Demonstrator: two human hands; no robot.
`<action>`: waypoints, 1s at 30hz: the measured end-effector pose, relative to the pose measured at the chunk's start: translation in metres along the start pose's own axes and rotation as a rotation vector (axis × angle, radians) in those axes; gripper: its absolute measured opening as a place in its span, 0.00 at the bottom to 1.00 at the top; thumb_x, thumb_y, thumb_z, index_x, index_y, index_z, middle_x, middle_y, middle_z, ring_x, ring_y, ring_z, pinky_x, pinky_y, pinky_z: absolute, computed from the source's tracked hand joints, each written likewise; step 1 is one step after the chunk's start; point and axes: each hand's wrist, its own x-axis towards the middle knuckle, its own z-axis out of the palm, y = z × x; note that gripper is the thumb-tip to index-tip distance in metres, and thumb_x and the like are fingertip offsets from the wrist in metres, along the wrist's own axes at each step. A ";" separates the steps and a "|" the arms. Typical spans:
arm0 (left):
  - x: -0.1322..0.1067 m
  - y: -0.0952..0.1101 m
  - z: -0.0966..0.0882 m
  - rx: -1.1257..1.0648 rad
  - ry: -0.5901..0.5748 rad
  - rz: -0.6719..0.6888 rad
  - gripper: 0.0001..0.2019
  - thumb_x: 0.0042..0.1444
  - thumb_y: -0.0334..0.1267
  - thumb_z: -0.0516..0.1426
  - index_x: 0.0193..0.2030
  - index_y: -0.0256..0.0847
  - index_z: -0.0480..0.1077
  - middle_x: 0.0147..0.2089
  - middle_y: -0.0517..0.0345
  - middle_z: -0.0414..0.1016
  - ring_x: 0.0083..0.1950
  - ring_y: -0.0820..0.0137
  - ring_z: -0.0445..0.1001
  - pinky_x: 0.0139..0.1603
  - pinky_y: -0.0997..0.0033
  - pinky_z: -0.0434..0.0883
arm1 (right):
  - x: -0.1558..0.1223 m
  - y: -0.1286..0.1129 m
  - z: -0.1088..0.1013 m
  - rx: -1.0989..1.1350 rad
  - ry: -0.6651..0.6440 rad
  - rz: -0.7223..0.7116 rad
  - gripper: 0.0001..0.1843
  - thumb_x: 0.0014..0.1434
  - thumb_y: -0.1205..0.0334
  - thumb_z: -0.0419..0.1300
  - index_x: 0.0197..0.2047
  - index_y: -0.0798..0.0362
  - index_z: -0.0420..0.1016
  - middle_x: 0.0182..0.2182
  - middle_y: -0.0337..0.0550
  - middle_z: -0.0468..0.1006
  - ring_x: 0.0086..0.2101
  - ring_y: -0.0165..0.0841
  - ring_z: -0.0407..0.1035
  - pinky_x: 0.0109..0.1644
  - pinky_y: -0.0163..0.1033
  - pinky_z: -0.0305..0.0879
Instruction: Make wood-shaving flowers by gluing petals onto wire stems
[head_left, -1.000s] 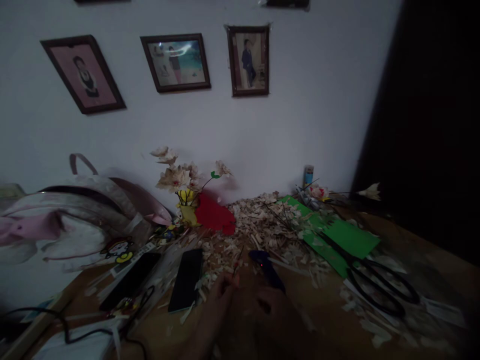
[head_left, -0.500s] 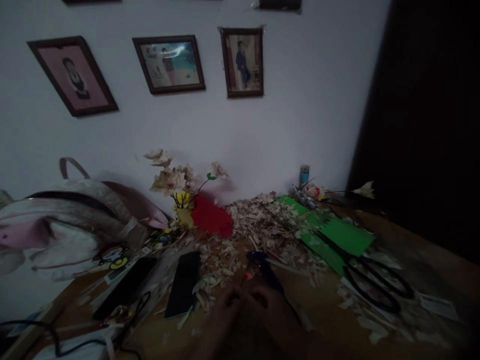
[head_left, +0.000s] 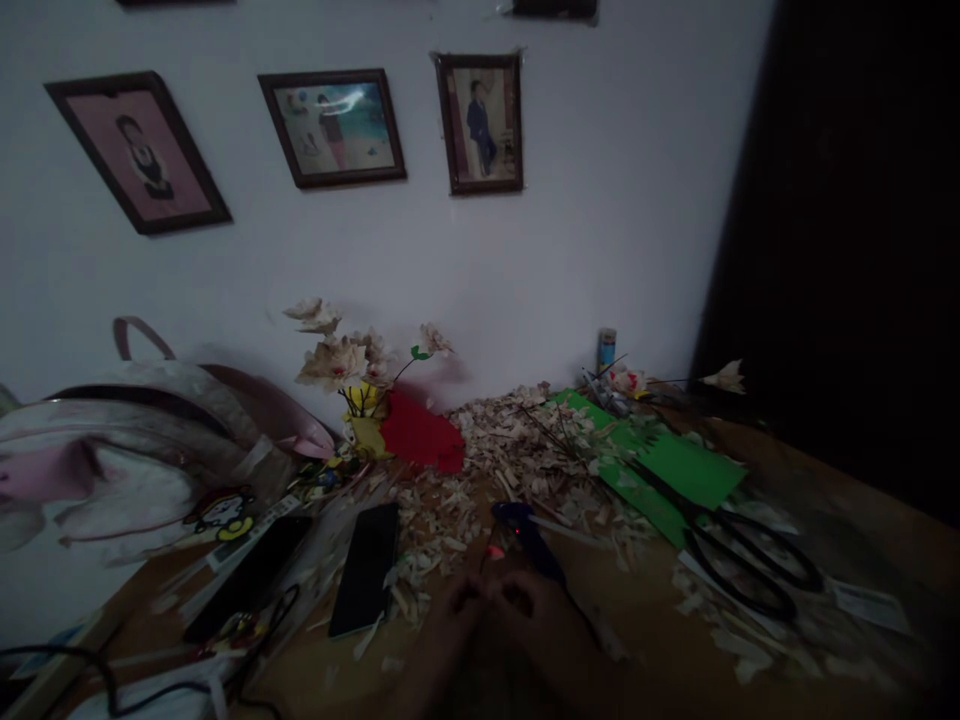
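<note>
Both hands have come closer together since the earlier frame, and now they meet low in the view, above the worktop [head_left: 645, 610]. The left hand [head_left: 463, 605] and the right hand [head_left: 529, 610] are bent toward each other, and their fingers [head_left: 480, 590] are close together around a thin dark stem [head_left: 486, 562] with a small orange-red tip. The light is weak, so I cannot tell if the fingers are really clamped on this stem or only touch it. Just beyond the right hand lies a dark blue hot glue gun [head_left: 526, 540] with a small red light on it. Behind the hands is a big pile of wood shavings [head_left: 517, 460], and more shavings are spread on the worktop. To the right lie green paper [head_left: 679, 470] and black scissors [head_left: 742, 565]; to the left lies a black smartphone [head_left: 365, 570]. Near the wall stand pale shaving flowers [head_left: 334, 362] in a yellow holder [head_left: 365, 430], beside red paper [head_left: 420, 435]. Three framed photos [head_left: 332, 128] hang on the white wall [head_left: 600, 220].
</note>
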 end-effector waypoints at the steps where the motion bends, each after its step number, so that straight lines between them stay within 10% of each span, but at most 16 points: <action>1: 0.000 0.000 0.000 -0.003 -0.001 -0.002 0.01 0.39 0.33 0.55 0.21 0.41 0.64 0.22 0.64 0.68 0.30 0.69 0.66 0.33 0.71 0.62 | 0.000 0.000 0.000 -0.011 0.005 -0.001 0.18 0.54 0.48 0.51 0.31 0.51 0.74 0.28 0.39 0.76 0.29 0.30 0.68 0.32 0.32 0.58; 30: -0.002 0.013 0.000 0.380 0.026 0.018 0.12 0.42 0.45 0.52 0.22 0.39 0.68 0.25 0.57 0.71 0.32 0.64 0.68 0.36 0.67 0.64 | -0.001 0.003 -0.002 -0.151 -0.032 -0.014 0.17 0.56 0.48 0.49 0.29 0.50 0.72 0.28 0.39 0.76 0.30 0.30 0.68 0.32 0.33 0.55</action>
